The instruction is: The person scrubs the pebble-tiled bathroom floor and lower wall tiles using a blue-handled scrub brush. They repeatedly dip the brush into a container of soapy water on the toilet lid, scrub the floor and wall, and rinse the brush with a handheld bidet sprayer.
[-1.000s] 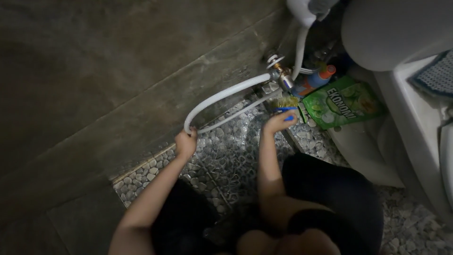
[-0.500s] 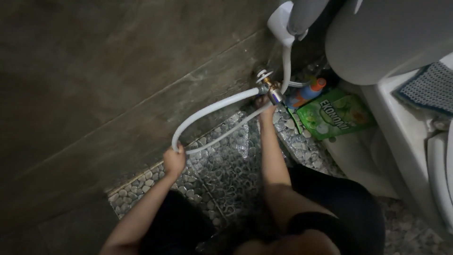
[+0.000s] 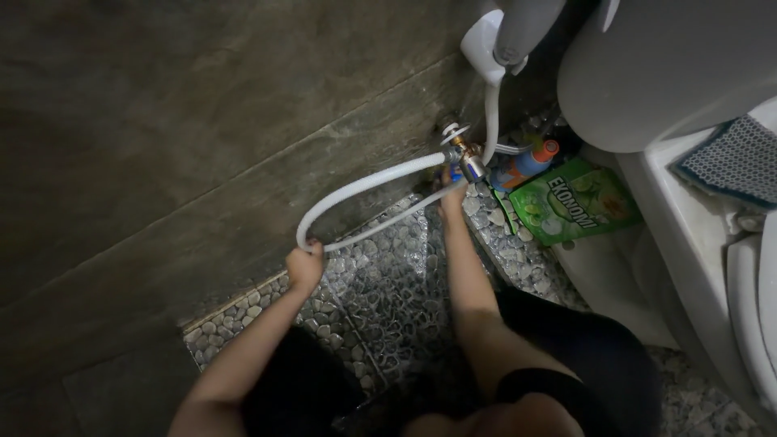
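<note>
My left hand point(image 3: 304, 265) grips the bend of a white flexible hose point(image 3: 356, 188) low against the dark tiled wall. The hose loops from that bend up to a metal tap valve point(image 3: 464, 154) set in the wall. My right hand point(image 3: 452, 194) reaches to the valve, its fingers closed around the small blue handle just below the fitting. A second white hose rises from the valve to a white sprayer holder point(image 3: 486, 40) above.
A green detergent bag point(image 3: 571, 210) and a blue bottle with an orange cap point(image 3: 526, 164) lie on the pebble floor point(image 3: 388, 283) beside the valve. A white toilet point(image 3: 672, 73) stands at right, with a blue-grey cloth point(image 3: 728, 162) on it.
My right hand has risen from the floor by the bag to the valve handle. My left hand keeps its hold on the hose bend.
</note>
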